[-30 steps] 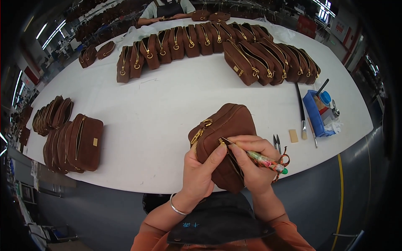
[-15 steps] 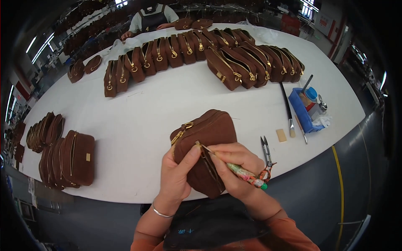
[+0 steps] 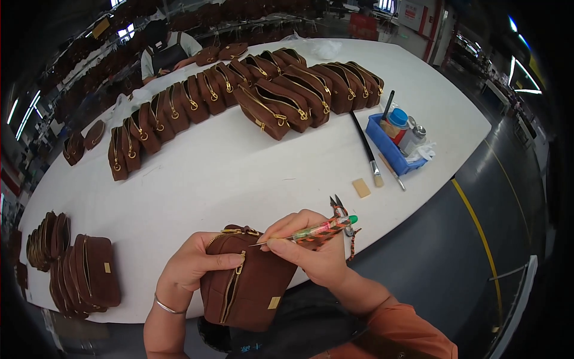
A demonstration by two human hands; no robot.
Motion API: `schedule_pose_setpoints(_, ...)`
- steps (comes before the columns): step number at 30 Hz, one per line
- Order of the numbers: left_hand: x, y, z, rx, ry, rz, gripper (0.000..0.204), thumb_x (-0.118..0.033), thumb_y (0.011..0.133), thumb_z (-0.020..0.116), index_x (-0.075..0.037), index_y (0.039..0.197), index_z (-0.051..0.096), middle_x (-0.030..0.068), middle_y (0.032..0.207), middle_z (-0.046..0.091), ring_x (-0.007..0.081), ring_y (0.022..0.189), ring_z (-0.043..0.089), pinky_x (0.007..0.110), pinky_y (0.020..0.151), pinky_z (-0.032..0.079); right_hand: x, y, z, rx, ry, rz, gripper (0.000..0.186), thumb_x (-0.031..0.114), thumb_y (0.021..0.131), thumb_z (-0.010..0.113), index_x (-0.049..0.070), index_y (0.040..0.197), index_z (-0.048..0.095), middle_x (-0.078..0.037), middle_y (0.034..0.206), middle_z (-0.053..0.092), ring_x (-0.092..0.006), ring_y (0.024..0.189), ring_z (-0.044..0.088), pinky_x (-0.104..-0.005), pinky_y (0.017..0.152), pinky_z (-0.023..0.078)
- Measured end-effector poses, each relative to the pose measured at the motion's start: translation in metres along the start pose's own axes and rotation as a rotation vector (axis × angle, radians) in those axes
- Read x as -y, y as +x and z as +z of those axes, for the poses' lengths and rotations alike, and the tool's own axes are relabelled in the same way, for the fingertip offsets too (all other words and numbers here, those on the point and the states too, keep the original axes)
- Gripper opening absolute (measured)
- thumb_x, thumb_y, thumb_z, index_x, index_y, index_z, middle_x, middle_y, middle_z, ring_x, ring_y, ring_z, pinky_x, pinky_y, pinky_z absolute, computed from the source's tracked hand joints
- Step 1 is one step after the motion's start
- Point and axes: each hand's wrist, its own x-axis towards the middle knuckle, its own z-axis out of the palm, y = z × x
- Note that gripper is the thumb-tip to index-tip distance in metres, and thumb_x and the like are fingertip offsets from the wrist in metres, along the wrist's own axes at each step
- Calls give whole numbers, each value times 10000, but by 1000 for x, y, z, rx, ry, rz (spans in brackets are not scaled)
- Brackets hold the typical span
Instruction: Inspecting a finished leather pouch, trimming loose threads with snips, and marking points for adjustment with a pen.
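Left hand [image 3: 194,261] grips brown pouch [image 3: 258,284]; right hand [image 3: 311,250] pinches pointed tool [image 3: 317,231]. Zipper [image 3: 234,279] fitted; handwork seemingly unfinished; tool-to-pouch contact unclear.

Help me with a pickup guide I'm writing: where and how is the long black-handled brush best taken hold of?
I'd pinch the brush at the middle of its handle, reaching down from the left. It seems to lie flat; the handle is long and slim, the bristles look soft, brown bags crowd its far end, and the blue tray sits close on its right.
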Motion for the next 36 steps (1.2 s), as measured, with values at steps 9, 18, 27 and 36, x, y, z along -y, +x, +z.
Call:
schedule_pose_setpoints(9,3,10,-9,-5,5,12,382,-31,782,760,43,1141,655,84,1029,702,144,910,657,272,859,514,-25,5,-5,57,35,67,100,-32,892,642,-31,978,593,-117,964,678,-123,886,643,-257,801,522)
schedule_pose_setpoints(18,2,14,-9,48,-11,30,360,-49,783,774,37,1114,660,88,1020,699,142,894,658,278,833,530,-20,5,-3,-19,2,72,78,-61,877,627,-35,926,572,-172,939,676,-178,820,669,-307,767,557)
schedule_pose_setpoints(27,6,11,-9,61,-17,43,377,-47,779,781,41,1122,654,89,1023,693,150,901,658,283,830,533,-19,5,1,3,-53,86,76,-77,874,620,-36,919,574,-166,938,675,-169,829,666,-291,771,549)
schedule_pose_setpoints(36,4,16,-10,63,28,32,384,-55,772,787,38,1121,656,88,1023,695,147,898,657,282,834,529,-20,6,0,4,-105,64,74,-67,876,625,-27,927,589,-128,939,679,-150,843,658,-276,774,538)
